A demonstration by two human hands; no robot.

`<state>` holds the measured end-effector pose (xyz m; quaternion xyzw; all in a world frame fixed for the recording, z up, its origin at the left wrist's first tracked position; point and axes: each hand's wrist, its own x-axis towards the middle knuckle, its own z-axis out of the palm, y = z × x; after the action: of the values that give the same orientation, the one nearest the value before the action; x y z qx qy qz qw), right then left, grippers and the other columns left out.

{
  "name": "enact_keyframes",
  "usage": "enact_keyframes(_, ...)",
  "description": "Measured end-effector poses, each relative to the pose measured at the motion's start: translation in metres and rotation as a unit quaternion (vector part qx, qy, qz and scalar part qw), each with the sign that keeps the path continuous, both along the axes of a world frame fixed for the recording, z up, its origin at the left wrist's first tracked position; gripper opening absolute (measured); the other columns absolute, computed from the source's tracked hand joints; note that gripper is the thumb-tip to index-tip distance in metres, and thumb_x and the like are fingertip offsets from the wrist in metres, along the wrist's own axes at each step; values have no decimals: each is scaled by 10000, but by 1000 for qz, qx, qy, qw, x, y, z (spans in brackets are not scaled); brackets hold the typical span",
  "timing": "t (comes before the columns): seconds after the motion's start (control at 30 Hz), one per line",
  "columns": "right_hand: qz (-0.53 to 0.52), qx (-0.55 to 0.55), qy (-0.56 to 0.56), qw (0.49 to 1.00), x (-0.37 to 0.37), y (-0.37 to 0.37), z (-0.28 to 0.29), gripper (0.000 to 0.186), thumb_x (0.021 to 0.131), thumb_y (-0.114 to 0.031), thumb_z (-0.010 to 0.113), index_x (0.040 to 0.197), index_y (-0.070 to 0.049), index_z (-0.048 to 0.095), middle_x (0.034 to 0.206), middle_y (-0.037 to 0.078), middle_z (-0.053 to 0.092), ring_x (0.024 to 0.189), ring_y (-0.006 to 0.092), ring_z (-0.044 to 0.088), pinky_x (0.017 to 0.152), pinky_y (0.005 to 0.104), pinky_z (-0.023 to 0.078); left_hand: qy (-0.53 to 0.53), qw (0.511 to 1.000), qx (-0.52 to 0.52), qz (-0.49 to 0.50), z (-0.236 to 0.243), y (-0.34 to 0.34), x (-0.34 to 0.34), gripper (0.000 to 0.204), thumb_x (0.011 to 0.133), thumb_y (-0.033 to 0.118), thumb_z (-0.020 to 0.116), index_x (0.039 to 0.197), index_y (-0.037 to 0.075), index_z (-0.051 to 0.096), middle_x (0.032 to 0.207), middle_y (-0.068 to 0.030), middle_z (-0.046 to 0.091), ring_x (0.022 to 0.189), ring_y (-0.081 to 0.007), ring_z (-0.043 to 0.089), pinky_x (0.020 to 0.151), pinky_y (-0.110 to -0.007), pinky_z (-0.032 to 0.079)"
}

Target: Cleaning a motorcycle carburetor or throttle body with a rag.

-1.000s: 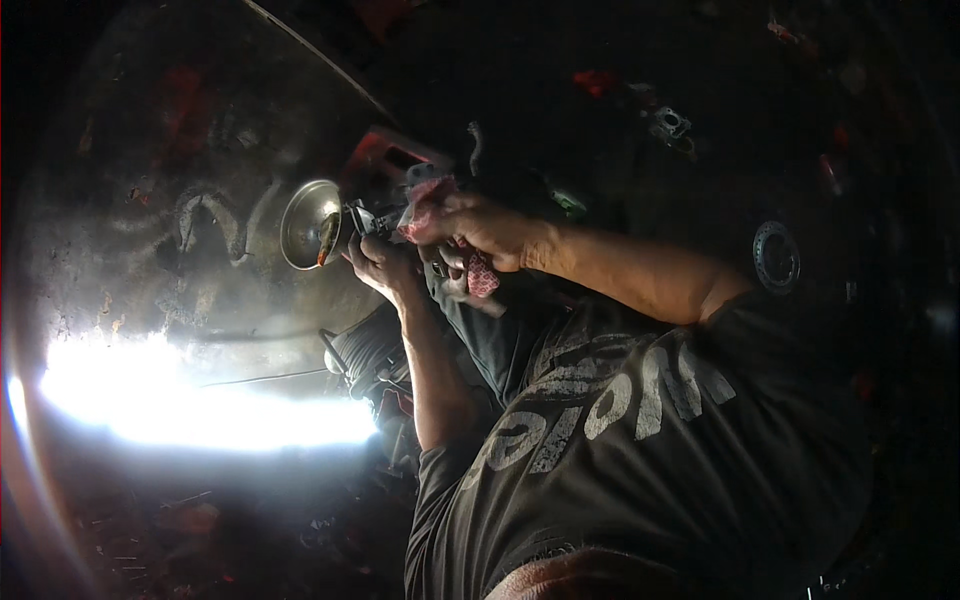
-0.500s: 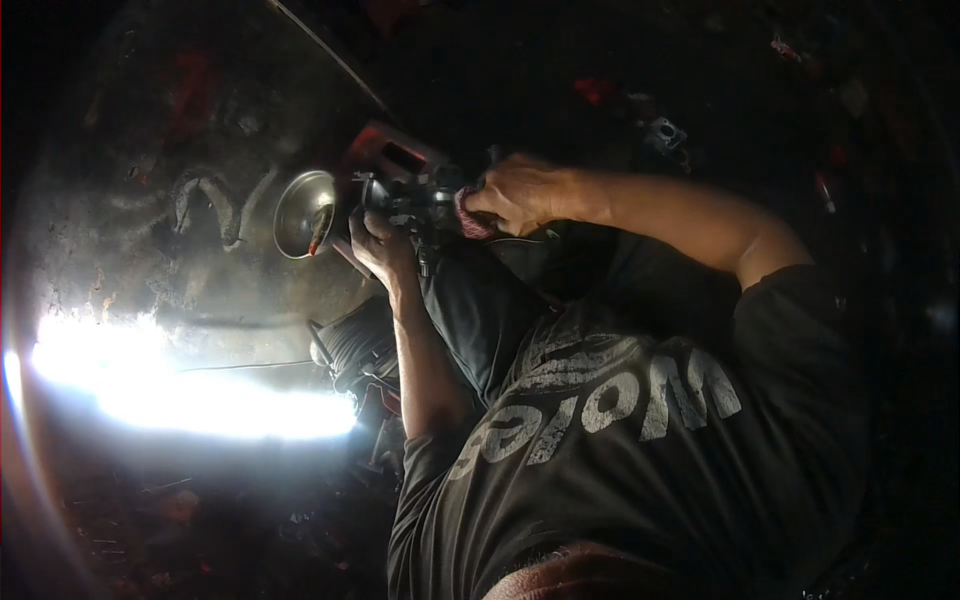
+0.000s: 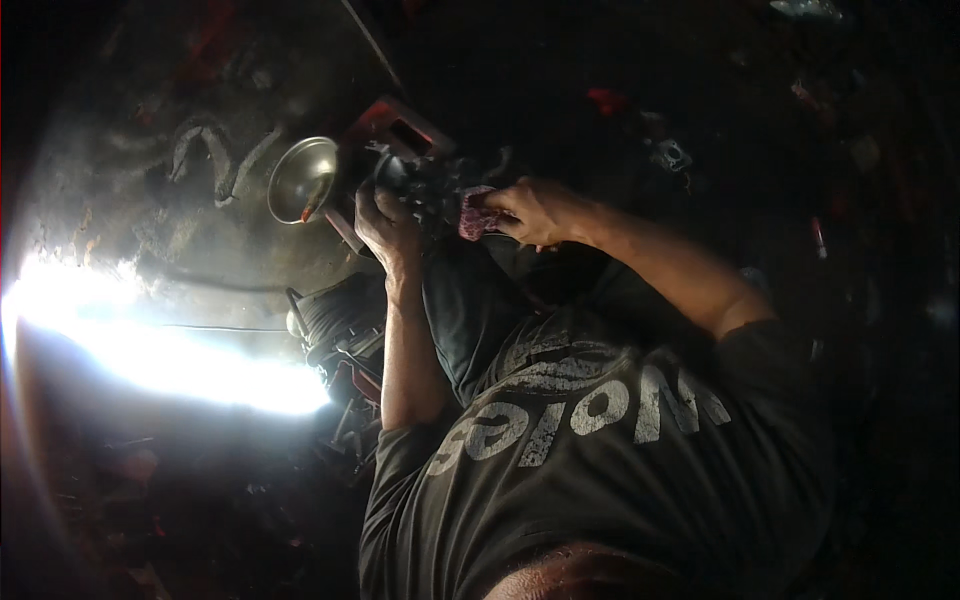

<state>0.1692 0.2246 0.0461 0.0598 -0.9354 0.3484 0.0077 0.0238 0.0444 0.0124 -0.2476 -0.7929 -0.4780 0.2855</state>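
White light (image 3: pixel 200 360) brightens a stained surface (image 3: pixel 235 255) amid darkness.

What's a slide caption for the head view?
Left hand holding a dark metal assembly, right hand gripping a reddish cloth, near a metal bowl.

From here I see the part (image 3: pixel 432 188) between the left hand (image 3: pixel 388 225) and the right hand (image 3: pixel 540 208), the cloth (image 3: pixel 477 213) in the latter. Left of the left hand I have the bowl (image 3: pixel 286 180), a tool (image 3: pixel 317 201) inside; beyond the hands, the frame (image 3: pixel 383 122); nearer and left, the light (image 3: pixel 200 365).
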Motion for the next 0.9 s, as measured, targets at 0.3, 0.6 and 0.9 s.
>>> enact_keyframes(0.3,-35,-11,117,992,35,-20,-7,187,916,-191,611,1039,-59,656,709,121,691,560,232,668,582,348,538,-12,998,52,-20,3,-7,1,381,929,208,455,1102,-103,592,946,-271,646,845,-380,635,774,-428,488)
enact_keyframes(0.6,-20,86,-14,996,-20,-45,-26,469,827,-264,681,1191,-10,531,894,186,681,822,340,676,775,401,545,3,997,55,-59,9,-5,20,360,927,195,453,1094,-91,596,803,-212,635,693,-297,604,668,-380,481)
enact_keyframes(0.9,-31,49,-80,995,4,-50,19,459,839,-227,654,1216,-39,471,832,187,679,791,378,676,734,462,538,-116,985,106,-67,3,-21,2,401,938,239,428,1111,-79,602,764,-165,634,673,-238,582,656,-366,474)
